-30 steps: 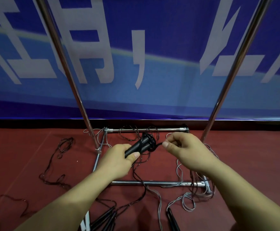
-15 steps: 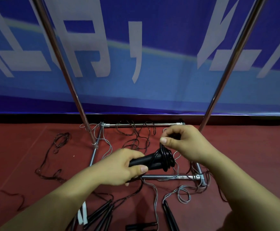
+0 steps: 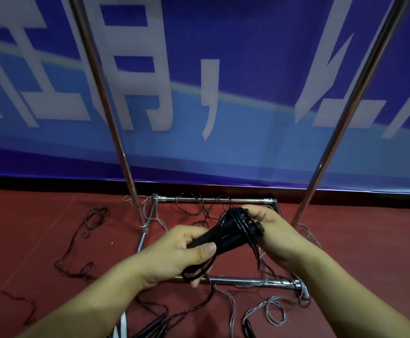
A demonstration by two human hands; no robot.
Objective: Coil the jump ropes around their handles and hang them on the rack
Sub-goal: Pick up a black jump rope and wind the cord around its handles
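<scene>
The left hand (image 3: 174, 254) grips the lower end of the black handles (image 3: 226, 236), thumb laid along them. The right hand (image 3: 272, 232) closes its fingers round the upper end, where the black rope (image 3: 241, 222) sits coiled in several turns (a loose loop hangs under the left hand). Both are held above the rack (image 3: 248, 280) base, on the red floor (image 3: 28, 228) strewn with other ropes.

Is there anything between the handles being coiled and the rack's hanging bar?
The hanging bar is out of frame, so the path cannot be judged fully. Both hands, left hand and right hand, hold the black handles between the rack uprights; nothing visible blocks lifting.
</scene>
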